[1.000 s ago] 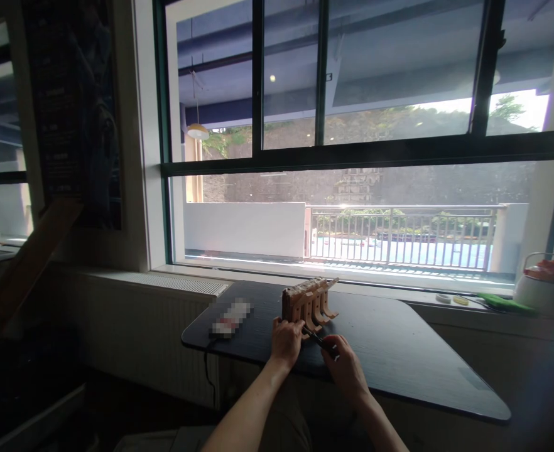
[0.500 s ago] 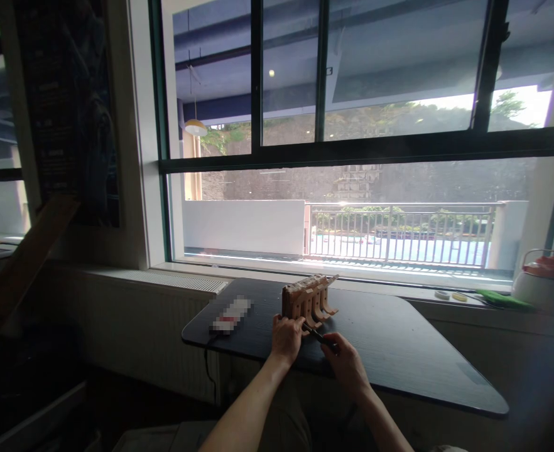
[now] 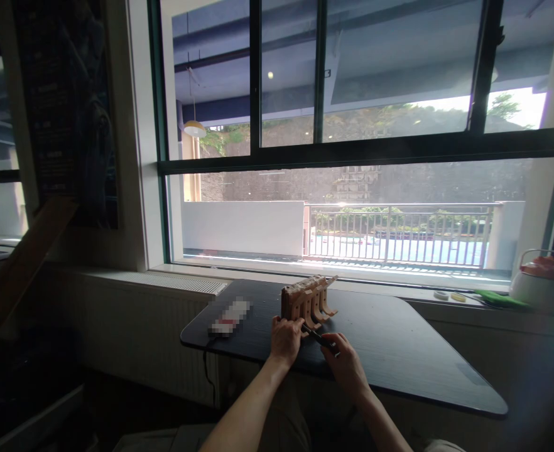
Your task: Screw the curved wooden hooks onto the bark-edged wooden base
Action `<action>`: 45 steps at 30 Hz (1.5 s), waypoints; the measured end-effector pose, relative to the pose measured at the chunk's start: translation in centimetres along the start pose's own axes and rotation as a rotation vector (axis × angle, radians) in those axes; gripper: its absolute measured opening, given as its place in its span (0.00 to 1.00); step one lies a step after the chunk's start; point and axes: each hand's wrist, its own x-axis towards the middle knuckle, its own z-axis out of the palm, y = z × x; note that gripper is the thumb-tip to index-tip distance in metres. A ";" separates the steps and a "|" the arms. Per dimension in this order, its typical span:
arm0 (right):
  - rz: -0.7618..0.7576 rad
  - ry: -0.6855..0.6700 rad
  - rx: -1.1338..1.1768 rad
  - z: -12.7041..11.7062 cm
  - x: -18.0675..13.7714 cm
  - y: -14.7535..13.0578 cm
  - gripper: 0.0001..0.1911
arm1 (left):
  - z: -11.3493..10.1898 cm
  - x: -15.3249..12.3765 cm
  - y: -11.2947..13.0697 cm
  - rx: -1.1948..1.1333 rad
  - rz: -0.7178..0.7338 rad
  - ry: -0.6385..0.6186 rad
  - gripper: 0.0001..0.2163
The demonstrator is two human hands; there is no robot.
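A brown wooden rack (image 3: 300,302) with a row of curved hooks along its side sits on the dark tabletop, its upper face pale and rough. My left hand (image 3: 286,339) is closed on its near lower end, the thumb toward the hooks. In my right hand (image 3: 345,361) is a slim dark hand tool (image 3: 323,341), gripped by its handle. Its front end points left to the nearest hook, close by my left fingertips. The exact kind of tool cannot be made out, and its tip is hidden there.
The dark table (image 3: 399,351) stands against the window sill. A blurred-out white and red item (image 3: 230,319) with a cable lies at left. On the sill at right are a white kettle (image 3: 543,289), a green item (image 3: 500,298) and small round pieces. A wooden plank (image 3: 27,270) leans at far left.
The tool and my right hand have shifted very slightly. The rack and my left hand keep their places; the whole view has drifted a little.
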 end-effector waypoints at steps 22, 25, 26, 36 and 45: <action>0.022 -0.009 -0.030 -0.2 0.0 0.0 0.13 | 0.3 0.0 -0.2 0.005 0.003 0.013 0.14; 0.033 -0.019 -0.024 -0.1 0.0 0.1 0.14 | 0.4 0.0 -0.2 0.007 0.001 0.019 0.14; 0.033 -0.018 -0.025 0.0 0.0 0.1 0.15 | 0.4 0.0 -0.2 0.008 0.000 0.019 0.14; 0.005 0.026 -0.046 -0.1 -0.2 -0.4 0.10 | 0.4 0.0 -0.2 0.009 -0.014 0.010 0.13; 0.056 -0.025 -0.055 -0.2 -0.1 -0.4 0.13 | 0.4 0.0 -0.2 0.011 -0.014 0.003 0.14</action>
